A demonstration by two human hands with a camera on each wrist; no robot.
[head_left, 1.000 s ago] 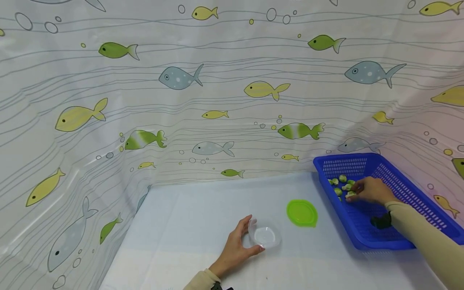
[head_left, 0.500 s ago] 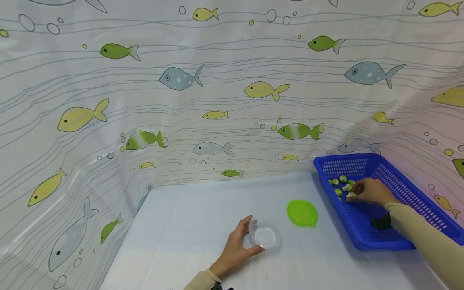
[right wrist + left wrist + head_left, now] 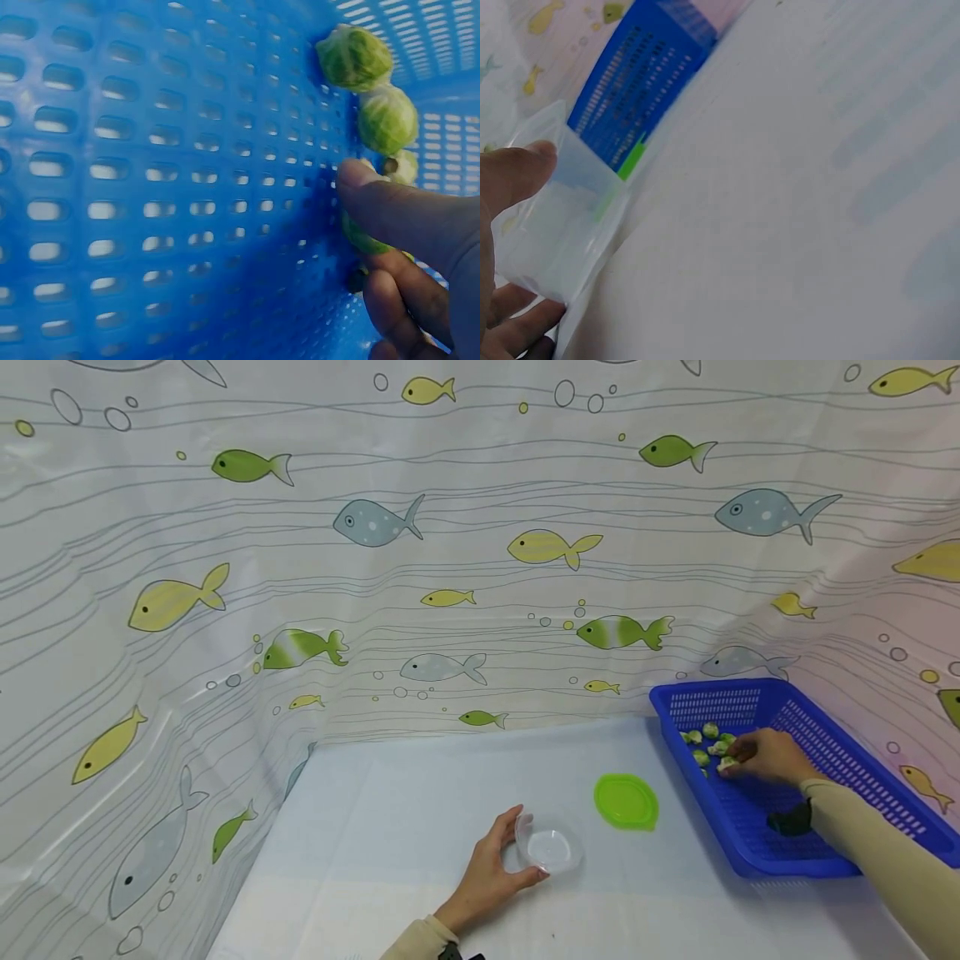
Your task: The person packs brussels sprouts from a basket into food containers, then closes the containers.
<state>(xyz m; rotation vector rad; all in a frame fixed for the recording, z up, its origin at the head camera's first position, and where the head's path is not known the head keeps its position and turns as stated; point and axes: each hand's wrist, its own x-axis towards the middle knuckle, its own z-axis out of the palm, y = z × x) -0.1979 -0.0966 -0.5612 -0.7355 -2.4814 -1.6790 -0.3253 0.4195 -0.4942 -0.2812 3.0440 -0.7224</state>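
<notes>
With thumb and fingers on either side, my left hand point(image 3: 487, 872) grips a small clear plastic container point(image 3: 553, 850) standing on the white table. The left wrist view shows the thumb point(image 3: 525, 169) against the see-through wall of that container. Inside the blue basket on the right, my right hand point(image 3: 772, 756) pinches a Brussels sprout point(image 3: 362, 236), mostly hidden by the thumb and fingers. Several other Brussels sprouts point(image 3: 701, 757) lie around it near the basket's left side, two of them point(image 3: 388, 118) close above the thumb in the right wrist view.
A bright green lid point(image 3: 626, 802) lies flat between the container and the blue perforated basket point(image 3: 795, 867). The basket's raised wall separates the sprouts from the table point(image 3: 390, 810). A fish-patterned curtain point(image 3: 450, 635) encloses the back and sides.
The head view has shifted very slightly. Both hands keep nearly the same place and hold.
</notes>
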